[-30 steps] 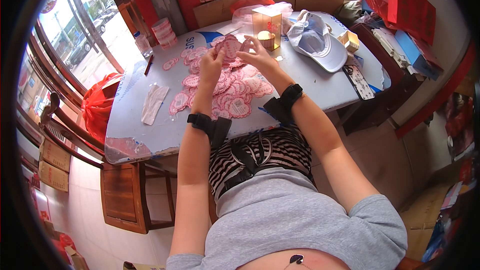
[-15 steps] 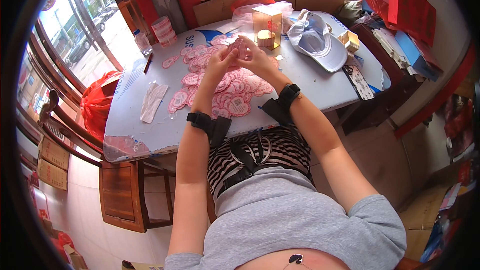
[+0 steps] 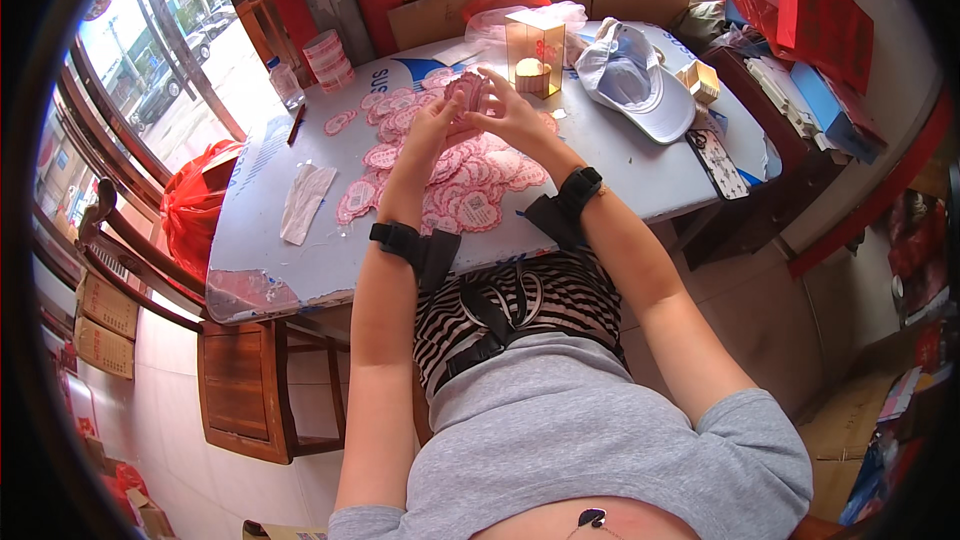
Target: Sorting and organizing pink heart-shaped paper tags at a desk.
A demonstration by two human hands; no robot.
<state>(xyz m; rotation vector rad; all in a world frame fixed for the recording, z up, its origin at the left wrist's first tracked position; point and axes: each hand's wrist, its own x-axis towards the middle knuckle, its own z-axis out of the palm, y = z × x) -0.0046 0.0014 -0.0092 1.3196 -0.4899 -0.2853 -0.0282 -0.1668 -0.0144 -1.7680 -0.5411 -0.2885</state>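
Note:
My left hand (image 3: 438, 123) grips a small stack of round, scalloped pink-and-white paper tags (image 3: 466, 90), raised above the table. Curved around the stack's other side, my right hand (image 3: 510, 118) has its thumb and fingers on it. Beneath both hands spreads a loose pile of the same tags (image 3: 470, 180), lying flat and overlapping. A clear box with gold edges (image 3: 545, 43) stands just beyond my right hand, a cream-coloured round item inside it. Fingers partly hide the held tags, so I cannot tell how many there are.
A white cap (image 3: 640, 90), a phone in a patterned case (image 3: 716, 165) and a small box (image 3: 698, 83) lie to the right. Leftward are a crumpled tissue (image 3: 308, 202), a pink-and-white stacked column (image 3: 328, 62), a bottle (image 3: 286, 85) and a wooden chair (image 3: 240, 390).
The held stack has tilted and shifted slightly left, and more of its scalloped face shows. My hands have drawn slightly apart. Things on the table have stayed put.

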